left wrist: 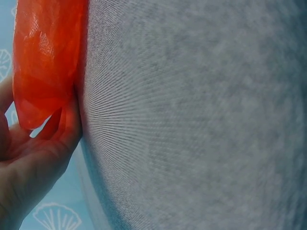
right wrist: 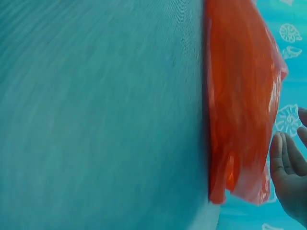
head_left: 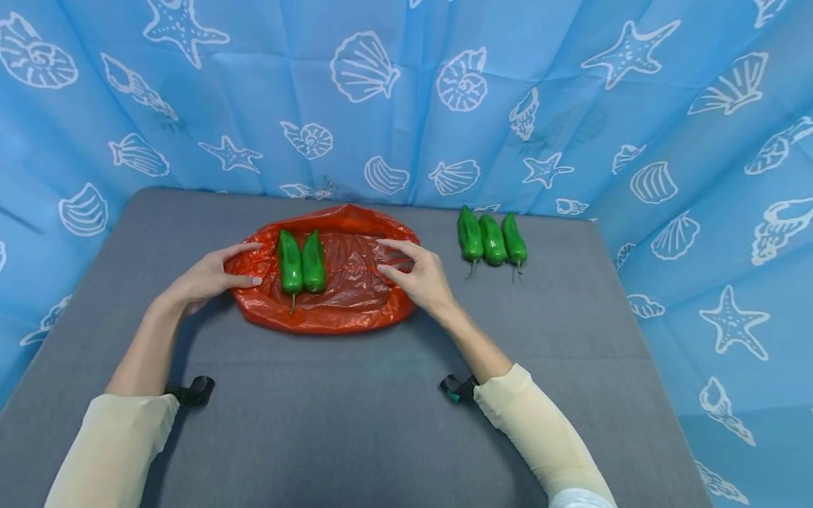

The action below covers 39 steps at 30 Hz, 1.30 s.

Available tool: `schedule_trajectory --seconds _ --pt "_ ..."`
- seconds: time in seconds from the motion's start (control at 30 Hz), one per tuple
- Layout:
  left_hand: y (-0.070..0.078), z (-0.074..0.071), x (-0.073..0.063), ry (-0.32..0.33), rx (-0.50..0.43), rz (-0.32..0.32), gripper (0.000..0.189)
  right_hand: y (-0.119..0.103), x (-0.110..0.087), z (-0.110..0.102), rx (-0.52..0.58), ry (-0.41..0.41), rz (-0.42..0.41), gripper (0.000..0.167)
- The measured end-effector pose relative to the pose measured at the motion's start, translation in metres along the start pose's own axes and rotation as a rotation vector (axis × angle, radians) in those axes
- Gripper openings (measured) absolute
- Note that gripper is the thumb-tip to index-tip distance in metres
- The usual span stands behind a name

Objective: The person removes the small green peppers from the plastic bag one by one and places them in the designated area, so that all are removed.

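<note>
A red plastic bag (head_left: pixel 346 321) lies spread on the grey table with its mouth facing up. Inside its left half, two green peppers, a left one (head_left: pixel 290 264) and a right one (head_left: pixel 314 262), lie side by side. My left hand (head_left: pixel 212 275) is at the bag's left end, thumb and fingers apart on its rim; in the left wrist view, the bag's end hangs between the thumb and fingers of this hand (left wrist: pixel 43 153). Over the bag's right end is my right hand (head_left: pixel 422 275), its thumb and fingers spread with a gap between them.
Three more green peppers (head_left: pixel 492 240) lie in a row at the table's back right. A blue curtain (head_left: pixel 413 106) with white shells and starfish hangs behind the grey table (head_left: pixel 381 423) and along its sides. Dark wrist cameras sit on both forearms.
</note>
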State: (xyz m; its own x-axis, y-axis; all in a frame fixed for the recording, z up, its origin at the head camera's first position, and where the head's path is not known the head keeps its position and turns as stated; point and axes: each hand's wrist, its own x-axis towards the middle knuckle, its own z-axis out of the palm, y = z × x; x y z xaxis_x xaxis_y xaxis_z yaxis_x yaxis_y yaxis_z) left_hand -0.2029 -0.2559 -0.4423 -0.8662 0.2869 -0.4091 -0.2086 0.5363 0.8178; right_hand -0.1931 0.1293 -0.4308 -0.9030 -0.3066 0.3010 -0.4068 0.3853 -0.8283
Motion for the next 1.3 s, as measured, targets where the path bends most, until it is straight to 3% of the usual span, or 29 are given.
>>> schedule_trajectory --seconds 0.4,1.3 --pt "-0.001 0.003 -0.001 0.009 0.005 0.004 0.085 -0.018 0.007 0.030 0.047 -0.098 0.072 0.045" --pt "-0.001 0.002 0.000 0.000 -0.019 -0.004 0.087 -0.030 0.028 0.077 -0.020 -0.181 0.168 0.051"
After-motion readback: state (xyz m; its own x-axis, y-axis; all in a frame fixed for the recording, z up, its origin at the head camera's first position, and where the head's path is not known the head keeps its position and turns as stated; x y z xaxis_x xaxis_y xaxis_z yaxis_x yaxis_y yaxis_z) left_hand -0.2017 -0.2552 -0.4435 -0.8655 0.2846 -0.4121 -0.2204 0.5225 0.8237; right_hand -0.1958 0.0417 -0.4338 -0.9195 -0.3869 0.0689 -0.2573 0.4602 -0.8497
